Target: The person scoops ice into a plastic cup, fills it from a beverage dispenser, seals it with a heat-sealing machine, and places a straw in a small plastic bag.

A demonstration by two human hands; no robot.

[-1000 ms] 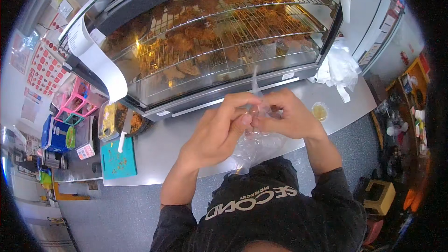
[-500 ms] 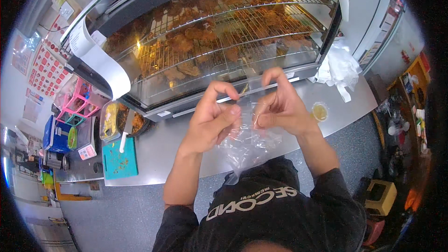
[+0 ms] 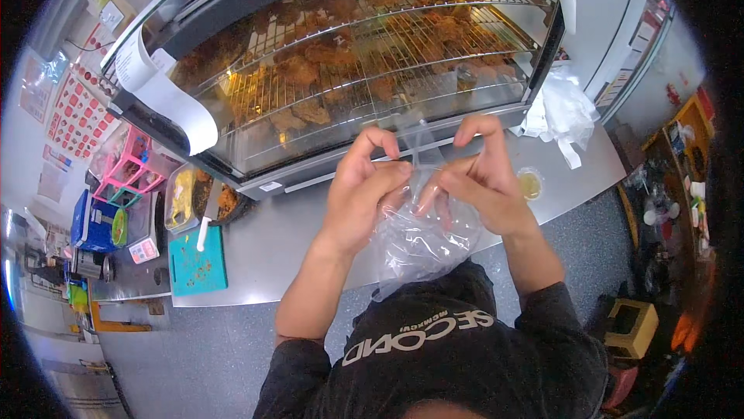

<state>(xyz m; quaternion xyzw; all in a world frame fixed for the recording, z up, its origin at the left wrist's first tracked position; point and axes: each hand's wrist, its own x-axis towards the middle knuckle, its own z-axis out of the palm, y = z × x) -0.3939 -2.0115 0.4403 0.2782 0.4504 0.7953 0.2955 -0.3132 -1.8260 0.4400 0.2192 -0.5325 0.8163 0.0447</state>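
Observation:
Both hands grip a clear plastic bag [image 3: 422, 252] above the front of the steel counter. My left hand [image 3: 364, 190] pinches the bag's gathered upper part between thumb and fingers. Close beside it, my right hand [image 3: 484, 186] pinches the same part from the other side, with its index finger raised and curled. Above the pinch a thin twisted end of the bag sticks up, and the body of the bag hangs puffed out below. Whether anything is inside it I cannot tell. Behind the hands is a glass display warmer [image 3: 310, 70] with fried pieces on wire racks.
A teal cutting board [image 3: 198, 272] with crumbs and a white-handled knife [image 3: 204, 234] lie left on the steel counter [image 3: 271, 252]. A tub with yellow contents [image 3: 183, 196] stands behind them. To the right are a small round cup [image 3: 530, 184] and white plastic bags [image 3: 559, 113].
The bag's top has been drawn together into a narrow twist, and its body has puffed out. My hands remain close together at the top.

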